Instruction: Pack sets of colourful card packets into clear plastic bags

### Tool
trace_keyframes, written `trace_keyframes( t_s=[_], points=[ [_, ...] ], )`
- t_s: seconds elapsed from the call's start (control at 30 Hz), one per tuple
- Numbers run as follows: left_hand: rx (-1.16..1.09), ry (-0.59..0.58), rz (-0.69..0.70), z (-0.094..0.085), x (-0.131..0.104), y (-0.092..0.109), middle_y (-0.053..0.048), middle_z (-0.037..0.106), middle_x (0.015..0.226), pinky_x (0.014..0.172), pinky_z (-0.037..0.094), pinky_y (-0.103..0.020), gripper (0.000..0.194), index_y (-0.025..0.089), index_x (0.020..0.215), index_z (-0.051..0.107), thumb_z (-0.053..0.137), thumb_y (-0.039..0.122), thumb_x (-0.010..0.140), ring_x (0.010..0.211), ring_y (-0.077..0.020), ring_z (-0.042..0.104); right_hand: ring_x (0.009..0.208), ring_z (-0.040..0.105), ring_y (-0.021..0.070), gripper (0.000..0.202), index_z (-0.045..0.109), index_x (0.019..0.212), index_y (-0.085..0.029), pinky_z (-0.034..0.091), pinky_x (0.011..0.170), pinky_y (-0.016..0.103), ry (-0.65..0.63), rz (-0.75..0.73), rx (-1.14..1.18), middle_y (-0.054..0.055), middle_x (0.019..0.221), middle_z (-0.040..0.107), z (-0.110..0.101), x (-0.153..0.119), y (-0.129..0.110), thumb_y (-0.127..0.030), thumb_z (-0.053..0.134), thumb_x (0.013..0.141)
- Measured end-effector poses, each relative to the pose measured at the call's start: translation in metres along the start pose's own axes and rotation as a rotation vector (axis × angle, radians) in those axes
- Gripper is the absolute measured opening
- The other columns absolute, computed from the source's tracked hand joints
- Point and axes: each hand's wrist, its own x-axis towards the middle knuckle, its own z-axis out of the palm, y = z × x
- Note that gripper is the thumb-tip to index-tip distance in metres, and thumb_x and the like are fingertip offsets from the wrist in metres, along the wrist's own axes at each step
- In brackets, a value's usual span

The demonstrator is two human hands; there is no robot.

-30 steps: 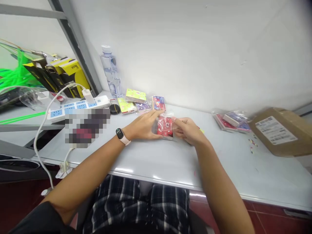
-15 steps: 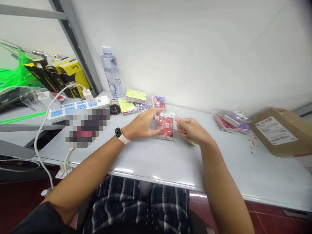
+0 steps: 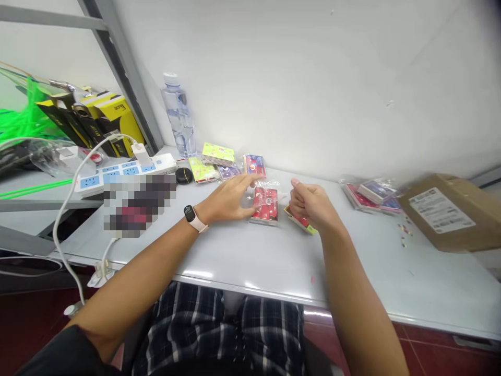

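A red packet in clear plastic [image 3: 265, 205] lies on the grey table in front of me. My left hand [image 3: 230, 200], a watch on its wrist, is at the packet's left side, thumb and fingers spread apart around its edge. My right hand [image 3: 309, 202] is to the right of the packet with its fingers curled closed; a bit of clear plastic shows near them, but what they hold is too small to make out. Under and beside my right hand lies a small yellow and red booklet-like item [image 3: 300, 219], partly covered by the hand.
Yellow-green packets [image 3: 218, 153], a blue and red packet [image 3: 254, 165] and a water bottle [image 3: 179, 117] stand along the wall. At left is a power strip [image 3: 127, 172]. More packets [image 3: 371, 196] and a cardboard box [image 3: 450, 211] are at right.
My right hand has moved slightly right and up, away from the red packet, uncovering more of the yellow and red item. My left hand has hardly moved.
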Motion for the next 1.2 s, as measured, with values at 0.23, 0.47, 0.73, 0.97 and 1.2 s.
trace_keyframes(
  t_s=[0.23,0.47,0.73,0.97,1.2],
  points=[
    [0.03,-0.023,-0.016,-0.001,-0.001,0.002,-0.012,0.068,0.125,0.104,0.056,-0.047,0.066,0.017,0.153,0.045,0.07,0.034,0.094,0.117,-0.0296,0.067,0.044,0.02,0.0059,0.07,0.03,0.055,-0.024,0.015,0.042,0.027,0.121,-0.176,0.197,-0.008,0.054,0.025,0.005,0.006,0.006,-0.059,0.081,0.089],
    [0.0,-0.03,-0.004,-0.003,-0.001,0.005,-0.014,0.067,0.131,0.107,0.055,-0.049,0.069,0.016,0.153,0.043,0.071,0.031,0.091,0.118,-0.0294,0.067,0.04,0.021,0.0064,0.071,0.03,0.056,-0.025,0.017,0.038,0.026,0.23,-0.313,0.361,-0.009,0.051,0.027,0.024,0.012,-0.005,-0.063,0.085,0.08],
    [-0.04,-0.035,-0.005,-0.001,-0.001,0.001,-0.015,0.067,0.131,0.105,0.056,-0.051,0.074,0.016,0.154,0.043,0.073,0.031,0.088,0.115,-0.0298,0.068,0.038,0.025,0.0069,0.068,0.028,0.06,-0.025,0.024,0.036,0.026,0.242,-0.451,0.341,-0.009,0.053,0.026,0.042,0.033,-0.038,-0.067,0.074,0.089],
    [-0.082,-0.063,-0.038,-0.003,0.0,0.005,-0.016,0.062,0.147,0.109,0.056,-0.052,0.075,0.018,0.156,0.043,0.073,0.031,0.088,0.119,-0.0298,0.068,0.04,0.025,0.0067,0.068,0.031,0.057,-0.024,0.024,0.036,0.025,0.163,-0.414,0.337,-0.008,0.054,0.028,0.055,0.045,-0.036,-0.064,0.077,0.088],
    [-0.107,-0.054,-0.044,-0.002,0.0,0.004,-0.015,0.062,0.149,0.11,0.056,-0.052,0.072,0.02,0.155,0.044,0.071,0.033,0.089,0.129,-0.0316,0.066,0.041,0.035,0.0091,0.066,0.035,0.057,-0.025,0.033,0.038,0.027,0.159,-0.428,0.288,-0.007,0.053,0.036,0.057,0.043,-0.038,-0.068,0.076,0.088]
  ],
)
